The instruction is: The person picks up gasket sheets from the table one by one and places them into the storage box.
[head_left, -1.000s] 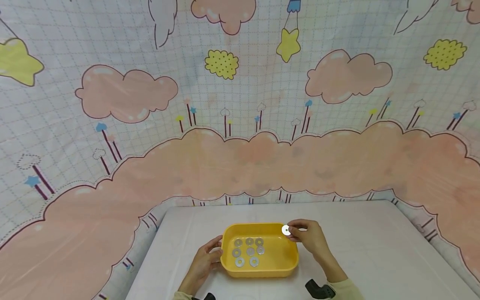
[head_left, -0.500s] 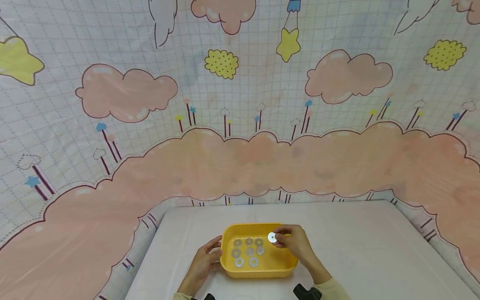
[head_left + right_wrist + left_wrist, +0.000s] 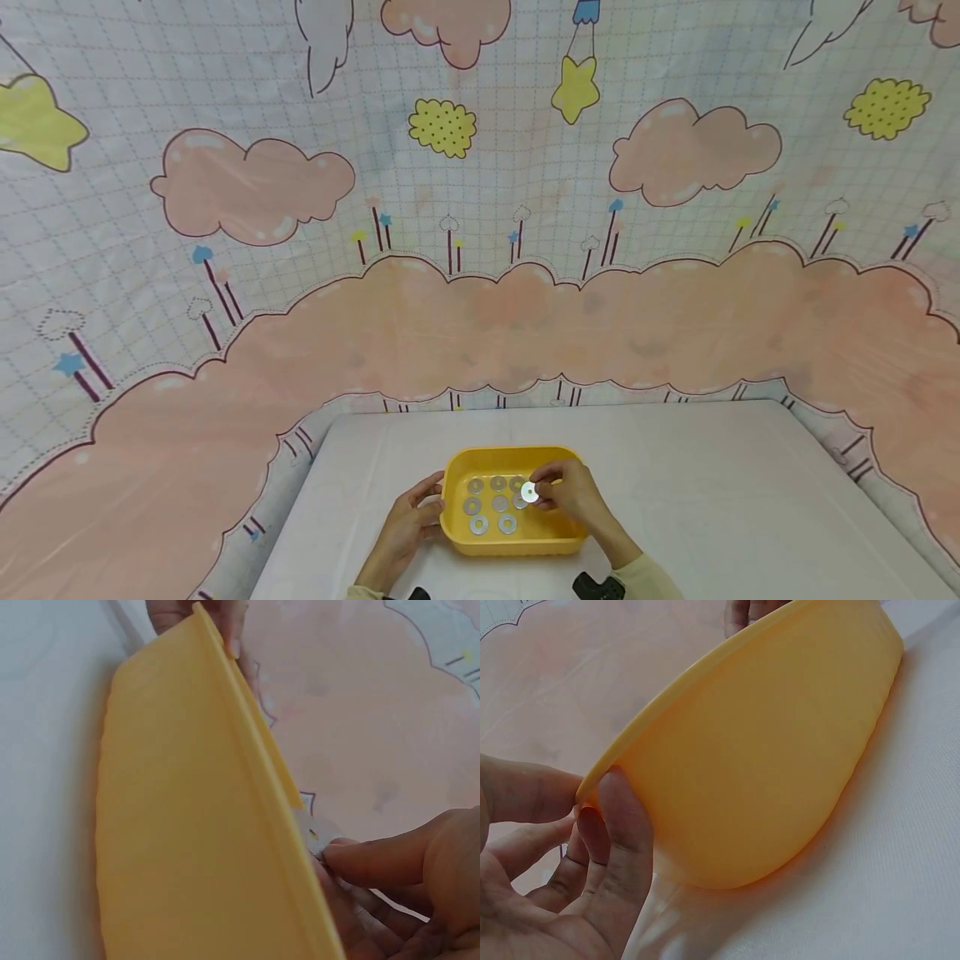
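Observation:
A yellow plastic tray [image 3: 517, 547] stands on the white table, with several flat metal washers [image 3: 478, 524] lying in rows on its left half. My left hand [image 3: 402, 527] holds the tray's left side; in the left wrist view its thumb [image 3: 626, 817] presses the outer wall near the rim. Between thumb and fingertips, my right hand [image 3: 573, 496] pinches one washer [image 3: 529, 492] above the tray's middle. That washer partly covers another lying below. In the right wrist view, the tray wall [image 3: 187, 802] hides part of the right fingers.
White cloth covers the table [image 3: 720, 483] around the tray. Behind it hangs a backdrop [image 3: 525, 333] printed with clouds and stars. A black wrist device [image 3: 598, 586] sits at the right sleeve.
My right hand has moved left and toward me with the pinched washer, from the tray's far right corner to above its middle. The left hand stays at the tray's left side.

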{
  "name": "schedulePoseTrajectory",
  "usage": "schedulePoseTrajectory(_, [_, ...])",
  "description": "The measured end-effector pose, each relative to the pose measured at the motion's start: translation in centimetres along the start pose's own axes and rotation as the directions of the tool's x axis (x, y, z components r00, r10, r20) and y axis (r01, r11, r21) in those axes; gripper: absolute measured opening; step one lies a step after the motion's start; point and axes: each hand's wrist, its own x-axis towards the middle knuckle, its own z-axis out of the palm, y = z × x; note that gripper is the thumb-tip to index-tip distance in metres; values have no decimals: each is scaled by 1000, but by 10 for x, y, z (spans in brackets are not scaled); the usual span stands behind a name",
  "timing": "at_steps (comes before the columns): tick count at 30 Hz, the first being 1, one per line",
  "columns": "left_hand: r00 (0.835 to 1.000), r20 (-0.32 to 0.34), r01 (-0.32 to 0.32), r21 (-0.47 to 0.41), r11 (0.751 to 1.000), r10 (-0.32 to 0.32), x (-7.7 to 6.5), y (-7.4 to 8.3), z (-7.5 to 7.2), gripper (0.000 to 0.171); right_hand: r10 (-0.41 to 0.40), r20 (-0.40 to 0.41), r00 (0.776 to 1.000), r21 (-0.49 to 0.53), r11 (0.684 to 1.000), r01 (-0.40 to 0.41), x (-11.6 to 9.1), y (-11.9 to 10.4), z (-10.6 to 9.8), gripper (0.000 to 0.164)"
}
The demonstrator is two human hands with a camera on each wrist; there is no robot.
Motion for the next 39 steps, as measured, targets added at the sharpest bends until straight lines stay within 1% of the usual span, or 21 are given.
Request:
schedulePoseTrajectory(4, [1000,-5,-3,1,1000,3,0,0,0,61,-7,6,1000,-34,999,7,2,4,7,11])
schedulePoseTrajectory(11, [1000,-3,0,-2,1000,0,-1,0,1,61,15,20,1000,-156,988,-12,2,9,16,10])
schedulePoseTrajectory(16, [1000,2,6,-10,1000,-6,-2,0,1,62,11,25,1000,-187,982,-6,2,11,17,10])
schedulePoseTrajectory(22, [1000,-3,-1,3,1000,1,-3,2,1,61,8,35,999,-219,976,0,2,13,18,11])
schedulePoseTrajectory(28, [1000,4,-11,0,1000,11,-2,2,-1,61,-5,51,999,-276,961,19,3,14,18,12])
schedulePoseTrajectory(31, [1000,3,-7,-2,1000,7,-1,1,-1,61,-29,37,999,-320,947,40,3,15,18,10])
schedulePoseTrajectory(34, [1000,1,0,-1,1000,0,-1,0,-1,60,-71,0,997,-407,911,65,2,14,18,8])
schedulePoseTrajectory(37, [1000,3,0,0,1000,0,-1,0,-1,61,-99,-44,994,-479,875,66,2,13,18,7])
schedulePoseTrajectory(39, [1000,8,-2,-1,1000,2,-2,0,0,61,-105,-60,993,-498,865,62,1,12,18,7])
